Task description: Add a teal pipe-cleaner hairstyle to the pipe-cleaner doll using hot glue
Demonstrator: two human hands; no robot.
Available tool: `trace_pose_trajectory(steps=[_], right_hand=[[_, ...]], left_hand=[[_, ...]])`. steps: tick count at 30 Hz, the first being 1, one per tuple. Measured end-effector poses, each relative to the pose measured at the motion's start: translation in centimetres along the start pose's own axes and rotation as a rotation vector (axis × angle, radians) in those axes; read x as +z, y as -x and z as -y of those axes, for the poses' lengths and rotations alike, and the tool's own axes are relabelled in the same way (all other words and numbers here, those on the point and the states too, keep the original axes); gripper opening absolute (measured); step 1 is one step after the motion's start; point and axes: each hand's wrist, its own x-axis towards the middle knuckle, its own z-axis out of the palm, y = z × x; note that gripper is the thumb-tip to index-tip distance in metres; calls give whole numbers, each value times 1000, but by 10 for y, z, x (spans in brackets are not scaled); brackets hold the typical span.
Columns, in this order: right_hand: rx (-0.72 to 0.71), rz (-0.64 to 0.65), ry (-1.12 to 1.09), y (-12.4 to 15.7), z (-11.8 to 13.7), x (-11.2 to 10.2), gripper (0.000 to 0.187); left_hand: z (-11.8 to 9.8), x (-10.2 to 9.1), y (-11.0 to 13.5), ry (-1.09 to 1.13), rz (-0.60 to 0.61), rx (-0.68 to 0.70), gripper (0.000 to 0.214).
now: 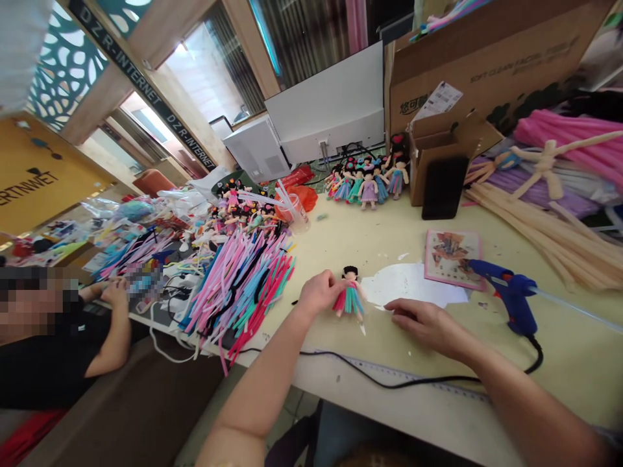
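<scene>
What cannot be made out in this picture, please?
In the head view:
Doll: one side partly covered by the left hand.
Black cord: a stretch hidden by the right forearm.
Clear stick: far end cut off by the right edge.
Pink-edged card: fine detail too small.

From the doll [350, 299] on the table [384, 227], chenille stems [243, 279] lie at nine o'clock, grouped dolls [368, 188] at twelve, the phone [440, 189] at one, the glue gun [520, 295] at three.

White monitor [331, 97] beside large cardboard box [487, 58]
</scene>
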Motion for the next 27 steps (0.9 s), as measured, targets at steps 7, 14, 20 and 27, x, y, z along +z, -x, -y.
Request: trace_pose_trajectory(steps=[7,14,20,27], right_hand=[[-31,-28,-5,0,4,-1,31],[-21,-20,8,2,11,-4,32],[-2,-53,-31,1,6,-1,33],[-2,-99,-329,-1,12,0,41]], left_hand=[[-5,14,-3,46,31,-10,38],[-2,20,-1,315,26,-61,38],[-12,26,14,670,39,-39,43],[-46,36,28,936,-25,77,41]])
